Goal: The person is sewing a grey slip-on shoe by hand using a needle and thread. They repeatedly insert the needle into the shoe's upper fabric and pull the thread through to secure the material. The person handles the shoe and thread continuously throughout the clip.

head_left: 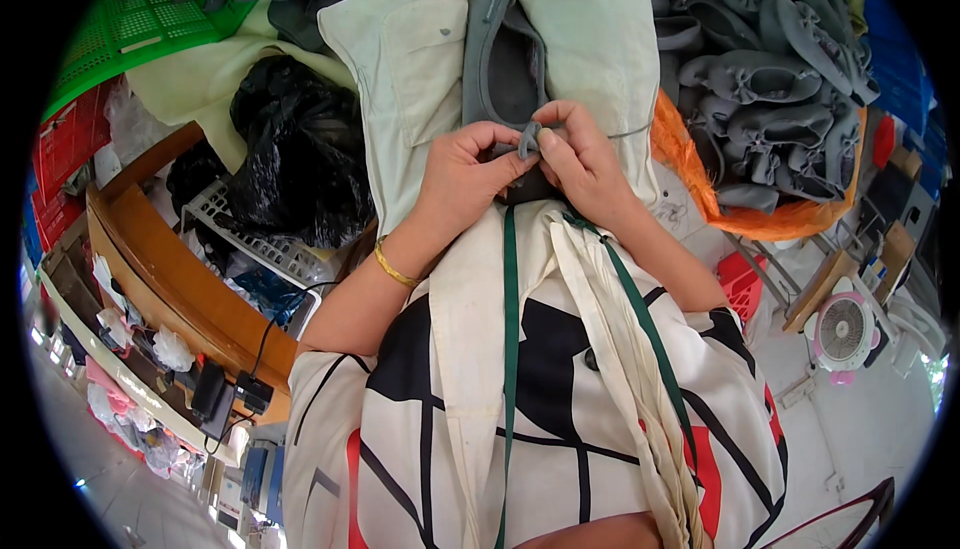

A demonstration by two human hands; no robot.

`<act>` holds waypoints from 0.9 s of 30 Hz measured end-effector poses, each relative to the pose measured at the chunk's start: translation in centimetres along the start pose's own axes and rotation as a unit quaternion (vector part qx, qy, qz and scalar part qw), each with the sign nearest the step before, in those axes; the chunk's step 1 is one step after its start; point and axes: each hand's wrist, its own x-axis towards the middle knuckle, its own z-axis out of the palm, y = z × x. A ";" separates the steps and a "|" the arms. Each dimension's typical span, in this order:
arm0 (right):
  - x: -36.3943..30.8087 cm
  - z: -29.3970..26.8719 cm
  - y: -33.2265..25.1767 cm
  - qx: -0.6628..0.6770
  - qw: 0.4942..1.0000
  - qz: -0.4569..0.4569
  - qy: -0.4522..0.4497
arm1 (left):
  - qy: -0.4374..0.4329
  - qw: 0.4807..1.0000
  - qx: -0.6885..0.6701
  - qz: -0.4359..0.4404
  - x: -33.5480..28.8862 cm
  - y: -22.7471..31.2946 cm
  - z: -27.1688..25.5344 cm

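A grey fabric slip-on shoe lies on a pale green cushion on my lap, its opening facing up. At the end of the shoe nearest me, a small grey fabric bow is pinched between my two hands. My left hand grips its left side with thumb and forefinger. From the right, the thumb and fingers of my right hand close on the same piece. The hands hide much of the shoe's near end, so I cannot tell how the bow is joined to it. A thread-like dark line runs over the cushion at right.
Many grey shoes fill an orange sack at right. More lie at the far left by a green crate. A black plastic bag, a white basket and brown wooden furniture stand left. A fan is at right.
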 end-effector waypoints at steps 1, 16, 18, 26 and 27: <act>0.0 0.1 -0.1 -0.001 1.000 0.000 -0.001 | 0.000 1.000 0.003 -0.002 0.0 -0.1 0.0; 0.7 -3.6 -4.9 -0.268 0.928 -0.260 0.002 | 0.001 0.977 0.182 0.110 -1.0 1.5 0.8; 0.8 -3.0 -4.7 -0.325 0.898 -0.295 -0.014 | 0.007 0.956 0.249 0.155 -1.3 1.8 0.8; -0.3 -2.0 -3.1 -0.345 0.819 -0.458 0.014 | 0.025 0.939 0.251 0.234 -1.5 0.5 0.6; -0.7 -1.7 -3.2 -0.336 0.802 -0.493 0.018 | 0.031 0.935 0.252 0.248 -1.7 0.1 0.7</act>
